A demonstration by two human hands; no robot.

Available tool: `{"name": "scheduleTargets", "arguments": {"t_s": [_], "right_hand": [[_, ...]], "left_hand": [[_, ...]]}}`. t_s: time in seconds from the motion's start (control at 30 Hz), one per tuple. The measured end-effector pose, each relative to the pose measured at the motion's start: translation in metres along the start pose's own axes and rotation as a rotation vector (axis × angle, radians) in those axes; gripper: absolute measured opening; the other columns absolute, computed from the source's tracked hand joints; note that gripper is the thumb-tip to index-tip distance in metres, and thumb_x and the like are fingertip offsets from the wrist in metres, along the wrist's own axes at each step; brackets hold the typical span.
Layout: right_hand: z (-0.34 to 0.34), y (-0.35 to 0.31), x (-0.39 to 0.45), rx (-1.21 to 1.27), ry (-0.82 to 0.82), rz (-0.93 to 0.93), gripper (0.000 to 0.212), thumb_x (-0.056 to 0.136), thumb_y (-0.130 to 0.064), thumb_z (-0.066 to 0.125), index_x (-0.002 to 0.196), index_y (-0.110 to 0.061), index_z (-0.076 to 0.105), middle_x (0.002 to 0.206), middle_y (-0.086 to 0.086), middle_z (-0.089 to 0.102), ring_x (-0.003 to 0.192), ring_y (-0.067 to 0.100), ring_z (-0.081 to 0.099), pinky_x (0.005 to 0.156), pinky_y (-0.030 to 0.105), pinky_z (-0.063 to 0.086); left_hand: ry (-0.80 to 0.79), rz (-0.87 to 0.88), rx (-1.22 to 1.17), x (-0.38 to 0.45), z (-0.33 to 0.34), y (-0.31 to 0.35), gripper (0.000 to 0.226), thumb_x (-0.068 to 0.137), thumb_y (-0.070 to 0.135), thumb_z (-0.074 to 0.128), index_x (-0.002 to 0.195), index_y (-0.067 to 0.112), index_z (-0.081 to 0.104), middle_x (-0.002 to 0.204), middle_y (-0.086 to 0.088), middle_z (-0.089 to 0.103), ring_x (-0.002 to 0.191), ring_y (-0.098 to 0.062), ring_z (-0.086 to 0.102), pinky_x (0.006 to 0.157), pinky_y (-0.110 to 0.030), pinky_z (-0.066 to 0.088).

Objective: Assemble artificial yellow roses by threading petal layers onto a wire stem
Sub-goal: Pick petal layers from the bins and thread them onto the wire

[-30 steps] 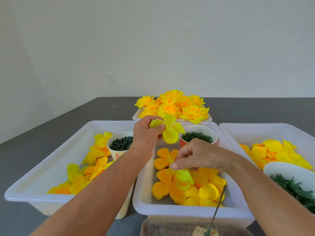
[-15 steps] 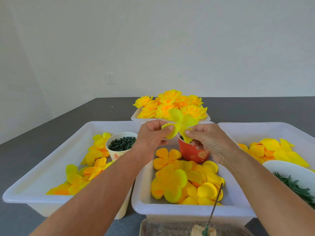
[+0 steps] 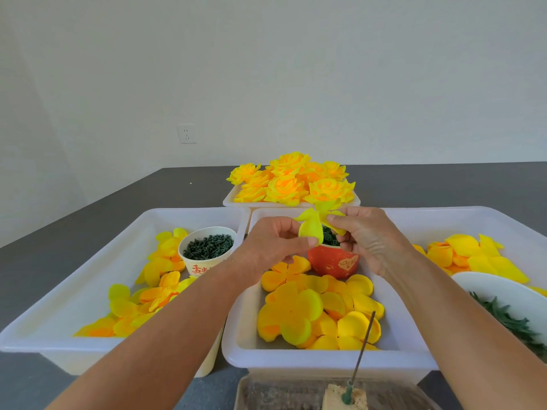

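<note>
Fingers point(image 3: 299, 232) of the left hand point(image 3: 270, 245) and of the right hand point(image 3: 365, 236) pinch one yellow petal layer point(image 3: 312, 227) between them, just above the red cup point(image 3: 333, 263). The cup stands in the middle tray point(image 3: 296, 358), behind loose petals point(image 3: 316, 312); the stem point(image 3: 362, 340) stands nearer, at the tray's front wall.

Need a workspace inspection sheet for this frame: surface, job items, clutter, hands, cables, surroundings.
Surface: dark grey table, four white trays on it.
Job's things: petal layer held over the red cup; wire stem upright in a foam block; loose petals in the middle tray; finished roses in the far tray.
Clutter: white cup of dark green pieces.
Hands: left hand and right hand both pinch the petal layer.
Cables: nothing seen.
Surroundings: white wall, wall socket.
</note>
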State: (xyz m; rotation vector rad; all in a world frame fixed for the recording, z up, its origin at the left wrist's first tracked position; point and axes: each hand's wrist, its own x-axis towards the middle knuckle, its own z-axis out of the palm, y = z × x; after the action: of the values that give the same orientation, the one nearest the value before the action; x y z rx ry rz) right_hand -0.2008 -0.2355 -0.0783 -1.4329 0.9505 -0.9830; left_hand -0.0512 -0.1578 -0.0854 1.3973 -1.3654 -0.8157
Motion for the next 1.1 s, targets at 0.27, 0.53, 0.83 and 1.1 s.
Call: {"name": "scheduleTargets", "arguments": {"t_s": [0.27, 0.53, 0.83, 1.1], "right_hand": [[-0.001, 0.002, 0.002, -0.074, -0.009, 0.046, 0.017, 0.081, -0.017, 0.072, 0.093, -0.006, 0.068, 0.061, 0.002, 0.052, 0.051, 0.009, 0.045, 0.045, 0.02, 0.038], [-0.004, 0.004, 0.005, -0.216, -0.034, 0.062, 0.048, 0.085, -0.022, 0.067, 0.127, -0.003, 0.055, 0.068, 0.003, 0.055, 0.053, 0.01, 0.048, 0.048, 0.021, 0.039], [-0.013, -0.022, -0.009, -0.626, -0.095, 0.004, 0.028, 0.085, -0.013, 0.067, 0.108, 0.003, 0.063, 0.105, 0.02, 0.062, 0.097, 0.032, 0.061, 0.075, 0.041, 0.056], [-0.024, -0.032, -0.024, -0.982, -0.211, 0.105, 0.026, 0.084, -0.001, 0.061, 0.11, 0.001, 0.064, 0.093, 0.012, 0.059, 0.072, 0.019, 0.058, 0.06, 0.022, 0.052]], "left_hand": [[-0.265, -0.086, 0.33, -0.001, 0.003, -0.007, 0.033, 0.072, 0.01, 0.079, 0.102, 0.008, 0.066, 0.093, 0.006, 0.063, 0.078, 0.002, 0.057, 0.064, -0.007, 0.047], [-0.538, -0.062, 0.663, -0.004, 0.002, -0.008, 0.039, 0.072, 0.004, 0.078, 0.109, 0.004, 0.066, 0.085, 0.006, 0.058, 0.068, 0.002, 0.051, 0.057, -0.004, 0.041], [-0.355, -0.064, 0.531, -0.005, 0.003, -0.003, 0.016, 0.08, 0.002, 0.07, 0.094, -0.003, 0.068, 0.062, 0.006, 0.057, 0.046, 0.003, 0.051, 0.046, -0.007, 0.037], [-0.371, -0.074, 0.653, -0.007, 0.007, -0.002, 0.013, 0.08, 0.011, 0.07, 0.092, 0.005, 0.071, 0.063, 0.012, 0.056, 0.052, 0.003, 0.05, 0.049, -0.006, 0.039]]}}
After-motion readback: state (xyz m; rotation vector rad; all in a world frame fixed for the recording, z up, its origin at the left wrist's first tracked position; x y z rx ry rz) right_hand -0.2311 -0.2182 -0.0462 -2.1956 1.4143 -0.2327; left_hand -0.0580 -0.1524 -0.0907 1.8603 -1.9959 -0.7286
